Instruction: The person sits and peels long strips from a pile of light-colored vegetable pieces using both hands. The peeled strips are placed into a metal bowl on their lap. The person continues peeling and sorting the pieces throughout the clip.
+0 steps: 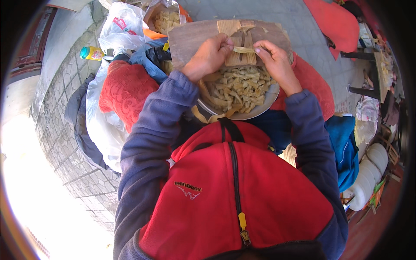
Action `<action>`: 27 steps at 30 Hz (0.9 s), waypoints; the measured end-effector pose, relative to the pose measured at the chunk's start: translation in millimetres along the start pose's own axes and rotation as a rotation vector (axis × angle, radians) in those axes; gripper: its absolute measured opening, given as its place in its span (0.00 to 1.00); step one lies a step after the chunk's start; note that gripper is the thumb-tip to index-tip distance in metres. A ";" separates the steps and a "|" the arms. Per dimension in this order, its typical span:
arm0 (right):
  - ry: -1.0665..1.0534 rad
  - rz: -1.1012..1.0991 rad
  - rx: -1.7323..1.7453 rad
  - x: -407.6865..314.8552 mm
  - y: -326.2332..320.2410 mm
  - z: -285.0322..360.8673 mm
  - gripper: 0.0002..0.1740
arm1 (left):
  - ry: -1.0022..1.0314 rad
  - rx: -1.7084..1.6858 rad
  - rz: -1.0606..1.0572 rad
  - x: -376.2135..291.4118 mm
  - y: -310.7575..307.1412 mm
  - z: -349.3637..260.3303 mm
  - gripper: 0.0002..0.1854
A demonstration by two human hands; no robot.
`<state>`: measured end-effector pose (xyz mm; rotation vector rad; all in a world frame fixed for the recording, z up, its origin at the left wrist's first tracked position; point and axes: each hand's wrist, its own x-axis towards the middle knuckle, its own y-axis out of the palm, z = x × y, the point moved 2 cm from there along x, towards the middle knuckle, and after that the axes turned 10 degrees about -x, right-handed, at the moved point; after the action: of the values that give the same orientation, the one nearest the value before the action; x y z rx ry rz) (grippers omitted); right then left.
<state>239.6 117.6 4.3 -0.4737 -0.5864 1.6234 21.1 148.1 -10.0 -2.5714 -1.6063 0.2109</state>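
Observation:
A pale, flat strip [243, 49] is stretched between my two hands above a wooden board. My left hand [213, 53] pinches its left end, and my right hand [274, 60] pinches the other end between thumb and fingers. Under the strip, a light wooden block with a dark slot [250, 59] rests on the brown wooden board [191, 39]. Below the board's near edge, a round metal basin [274, 94] holds many short, knotted-looking pale pieces [242, 84]. A longer strip [208, 94] curls over the basin's left side and hangs past its near rim.
An orange-edged bag of pale pieces [166, 21] stands behind the board's left end, beside a white plastic bag [122, 24]. A yellow bottle with a green cap [92, 53] is farther left. Red cloth covers both knees. A low stool [378, 78] stands at the right.

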 end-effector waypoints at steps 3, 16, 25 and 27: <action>-0.003 0.000 -0.095 1.1 5.2 -5.7 0.10 | 0.055 0.172 -0.074 8.7 5.4 10.3 0.08; -0.519 -0.344 -0.495 -27.0 19.6 86.7 0.07 | -0.087 -0.389 -0.002 -53.5 34.3 -28.8 0.07; -0.195 0.419 -0.111 -58.3 37.9 62.5 0.15 | 0.010 0.320 -0.016 -67.3 -0.3 -41.4 0.19; 0.037 0.688 0.136 -82.5 31.0 112.2 0.12 | 0.057 0.028 0.041 -68.7 1.2 -24.7 0.20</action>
<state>157.7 21.6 70.8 -0.6454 -0.2881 2.2827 -3.4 85.5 18.5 -2.5666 -1.5222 0.1602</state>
